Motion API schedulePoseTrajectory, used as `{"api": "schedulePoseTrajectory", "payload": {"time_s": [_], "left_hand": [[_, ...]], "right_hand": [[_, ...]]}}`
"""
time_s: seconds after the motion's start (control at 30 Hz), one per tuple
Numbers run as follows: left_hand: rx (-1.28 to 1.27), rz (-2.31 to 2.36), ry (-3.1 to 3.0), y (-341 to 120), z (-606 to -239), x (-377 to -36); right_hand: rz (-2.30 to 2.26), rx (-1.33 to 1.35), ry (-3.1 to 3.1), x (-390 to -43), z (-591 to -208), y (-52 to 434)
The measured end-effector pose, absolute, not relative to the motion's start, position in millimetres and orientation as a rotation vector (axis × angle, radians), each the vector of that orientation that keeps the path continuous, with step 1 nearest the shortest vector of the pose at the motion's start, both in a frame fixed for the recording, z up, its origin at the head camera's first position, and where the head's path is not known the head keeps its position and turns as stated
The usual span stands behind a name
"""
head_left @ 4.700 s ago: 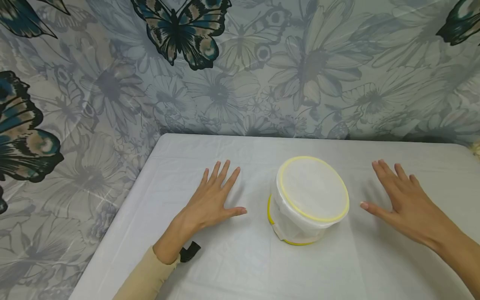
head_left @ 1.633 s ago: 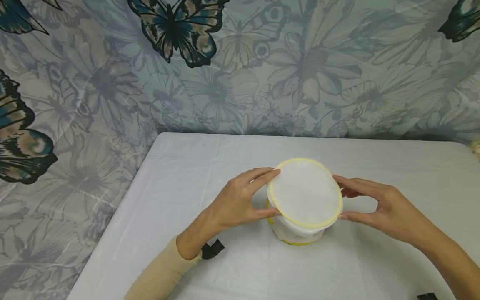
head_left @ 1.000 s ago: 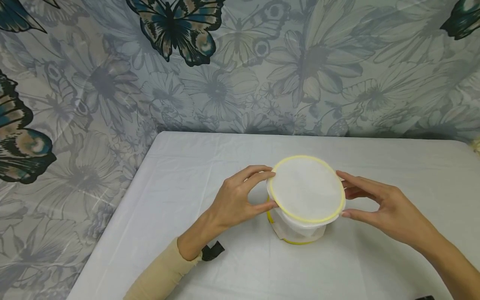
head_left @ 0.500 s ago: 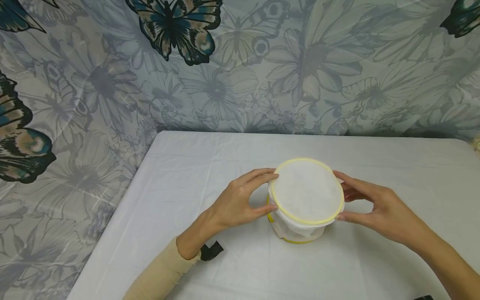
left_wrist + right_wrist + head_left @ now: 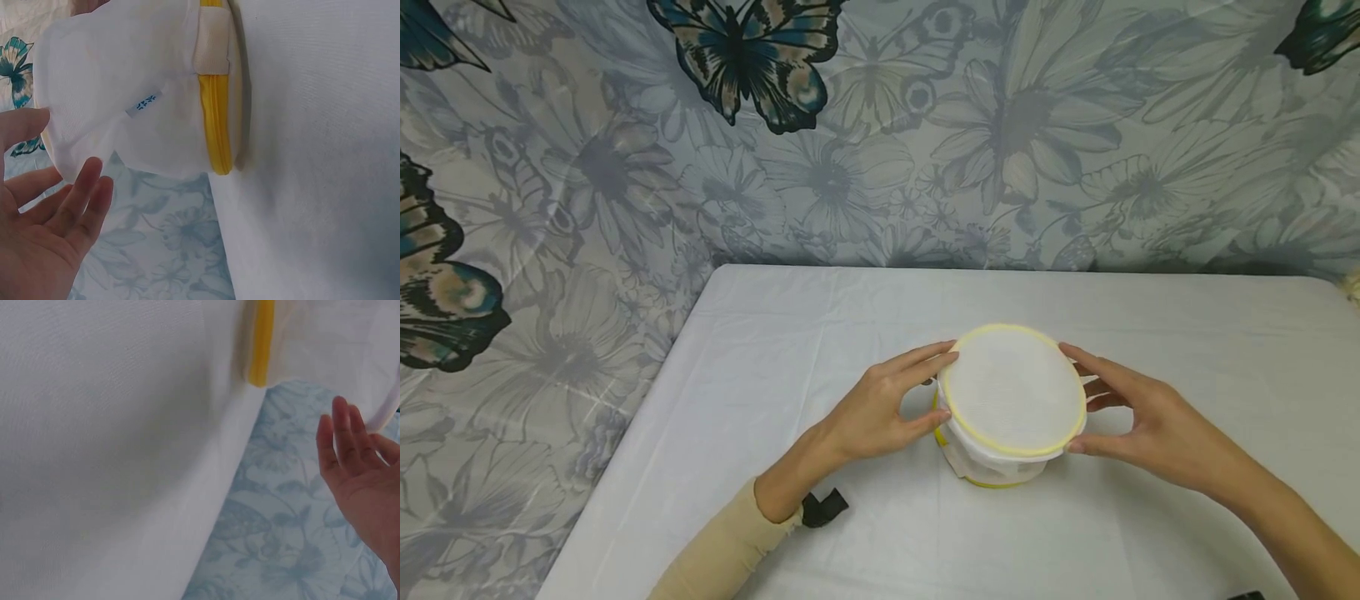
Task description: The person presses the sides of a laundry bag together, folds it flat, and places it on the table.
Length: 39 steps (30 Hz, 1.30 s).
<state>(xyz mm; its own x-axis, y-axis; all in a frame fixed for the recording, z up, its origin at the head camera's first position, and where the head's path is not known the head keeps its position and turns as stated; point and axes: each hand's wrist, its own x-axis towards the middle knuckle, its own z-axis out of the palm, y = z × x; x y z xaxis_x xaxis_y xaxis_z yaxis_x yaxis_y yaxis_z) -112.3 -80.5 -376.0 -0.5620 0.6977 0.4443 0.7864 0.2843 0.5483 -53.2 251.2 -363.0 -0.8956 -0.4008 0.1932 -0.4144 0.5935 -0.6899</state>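
Note:
A white mesh pop-up basket (image 5: 1011, 392) with a yellow-edged round top and a yellow base ring (image 5: 985, 482) stands mid-table. My left hand (image 5: 942, 385) holds the top ring's left side, fingers over the far edge and thumb at the near edge. My right hand (image 5: 1070, 398) holds the ring's right side the same way. In the left wrist view the left hand (image 5: 65, 150) lies against the mesh wall (image 5: 125, 81) above the yellow zipper band (image 5: 215, 119). The right wrist view has the right hand (image 5: 350, 450) beside the mesh (image 5: 325, 337).
The white-covered table (image 5: 820, 333) ends in a left edge and meets a butterfly-and-flower curtain (image 5: 865, 167) at the back and left. A black wrist strap (image 5: 823, 507) sits on my left sleeve. A small black thing (image 5: 1247, 595) peeks in bottom right.
Both hands moved from flat on the table to the basket's top ring. In the last second the top sank a little and the hands went down with it.

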Motion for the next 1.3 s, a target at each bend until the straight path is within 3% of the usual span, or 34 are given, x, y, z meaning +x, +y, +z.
{"api": "schedulePoseTrajectory", "payload": {"time_s": [0.47, 1.3], "left_hand": [[-1.378, -1.216, -2.471, -78, -382, -111], [-1.296, -1.438, -2.605, -68, -382, -109]], "right_hand": [[1.280, 0.838, -2.704, -56, -373, 244], [1.136, 0.790, -2.806, -53, -382, 239]]}}
